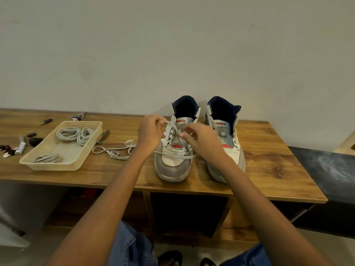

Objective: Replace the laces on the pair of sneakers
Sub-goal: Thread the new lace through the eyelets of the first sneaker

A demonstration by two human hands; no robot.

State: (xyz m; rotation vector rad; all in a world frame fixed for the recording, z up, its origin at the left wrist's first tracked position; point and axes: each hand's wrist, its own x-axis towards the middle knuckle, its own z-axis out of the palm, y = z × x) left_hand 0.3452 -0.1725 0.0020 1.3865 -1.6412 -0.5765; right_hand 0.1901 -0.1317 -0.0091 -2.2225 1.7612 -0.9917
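Both hands (151,131) seemingly pinch the left sneaker's (173,150) white lace (177,140).

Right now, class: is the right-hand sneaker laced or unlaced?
Unlaced. The right sneaker shows bare eyelets and no lace across its tongue, while both hands work a white lace on the left sneaker.

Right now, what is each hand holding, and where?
Both hands pinch the white lace of the left sneaker: left hand and right hand each near an end.
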